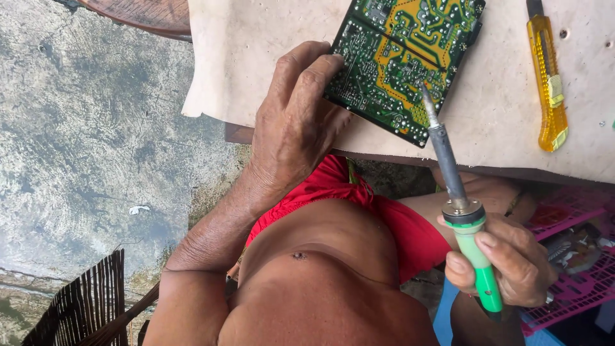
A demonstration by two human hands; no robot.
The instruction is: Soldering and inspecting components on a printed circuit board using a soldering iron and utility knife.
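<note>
A green-and-yellow circuit board (pixel 403 54) lies solder-side up, tilted, and a green-handled soldering iron (pixel 458 208) slants with its tip touching the board's lower edge.

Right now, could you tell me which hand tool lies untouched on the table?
The yellow knife, lying apart at the table's edge; the green-handled soldering iron is held in the right hand.

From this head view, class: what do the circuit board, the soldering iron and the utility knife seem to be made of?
Circuit board: glossy green and yellow laminate, dotted with silvery solder points.
Soldering iron: dull grey metal shaft, smooth green plastic-looking handle held by the right hand.
Utility knife: translucent yellow casing, probably plastic.
</note>
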